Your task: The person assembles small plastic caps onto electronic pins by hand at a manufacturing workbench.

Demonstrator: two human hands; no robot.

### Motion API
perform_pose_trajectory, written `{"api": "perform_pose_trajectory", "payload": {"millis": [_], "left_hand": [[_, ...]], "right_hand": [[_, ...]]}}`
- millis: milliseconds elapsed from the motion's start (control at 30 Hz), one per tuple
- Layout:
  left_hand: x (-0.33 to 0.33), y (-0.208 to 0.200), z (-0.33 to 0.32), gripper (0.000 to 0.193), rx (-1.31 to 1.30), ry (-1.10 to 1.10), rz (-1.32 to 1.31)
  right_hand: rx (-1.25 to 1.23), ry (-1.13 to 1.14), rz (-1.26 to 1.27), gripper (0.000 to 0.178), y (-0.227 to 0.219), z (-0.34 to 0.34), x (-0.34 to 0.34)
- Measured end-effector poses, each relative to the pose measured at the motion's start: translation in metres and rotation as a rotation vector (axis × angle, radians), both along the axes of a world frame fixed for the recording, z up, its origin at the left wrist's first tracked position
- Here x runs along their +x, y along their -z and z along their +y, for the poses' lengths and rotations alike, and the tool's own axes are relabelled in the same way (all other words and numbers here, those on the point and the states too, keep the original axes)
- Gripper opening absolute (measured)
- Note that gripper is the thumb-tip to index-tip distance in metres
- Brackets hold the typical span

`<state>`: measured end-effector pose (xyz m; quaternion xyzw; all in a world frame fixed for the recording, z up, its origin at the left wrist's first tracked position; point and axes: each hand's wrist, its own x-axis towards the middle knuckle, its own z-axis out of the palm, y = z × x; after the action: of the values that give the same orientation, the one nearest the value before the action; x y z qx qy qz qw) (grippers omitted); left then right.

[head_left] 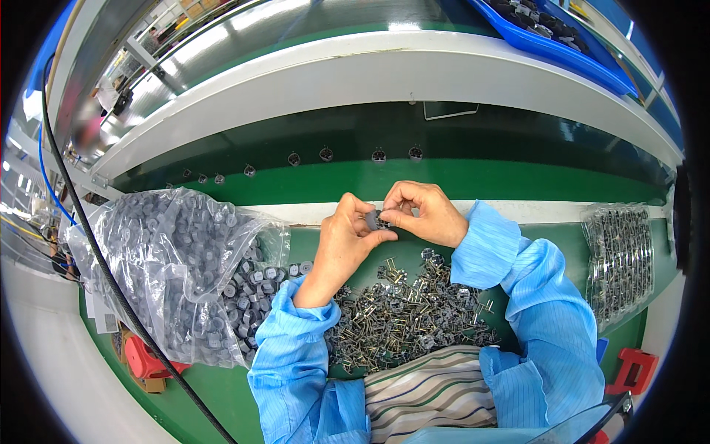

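Over the front edge of the belt, my left hand (pixel 345 240) pinches a small round grey plastic cap (pixel 372 220) between thumb and fingers. My right hand (pixel 427 214) meets it, its thumb and forefinger closed on a small dark metal part (pixel 384 223) at the cap's side; the fingertips hide most of that part. Below both hands, a heap of small metal pieces with brass-coloured pins (pixel 407 314) is spread on the green tabletop. Left of my left forearm, loose grey caps (pixel 255 292) spill out of a large clear plastic bag (pixel 163 259).
Beyond my hands runs a green belt (pixel 458 177) carrying several small round units (pixel 379 155) in a spaced line. A clear-wrapped pack of metal parts (pixel 620 263) lies at right. A blue tray (pixel 562 44) sits on the upper shelf. A black cable (pixel 111 270) crosses the left side.
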<state>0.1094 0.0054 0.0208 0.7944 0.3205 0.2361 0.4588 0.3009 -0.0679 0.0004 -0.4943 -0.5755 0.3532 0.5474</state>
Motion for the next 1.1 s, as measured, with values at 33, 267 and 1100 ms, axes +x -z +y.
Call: {"api": "perform_pose_trajectory", "payload": {"millis": [33,267,1100], "left_hand": [[0.0,0.006,0.002,0.047,-0.163,0.049,-0.077],[0.0,0.004,0.004,0.031,-0.357,0.115,-0.235],[0.002,-0.004,-0.002,0.026,-0.28,0.082,-0.18]], "right_hand": [[0.042,0.032,-0.125,0.014,-0.005,-0.001,0.0],[0.252,0.056,-0.298,0.013,-0.013,-0.001,0.006],[0.44,0.113,-0.442,0.018,-0.012,-0.003,-0.003]]}}
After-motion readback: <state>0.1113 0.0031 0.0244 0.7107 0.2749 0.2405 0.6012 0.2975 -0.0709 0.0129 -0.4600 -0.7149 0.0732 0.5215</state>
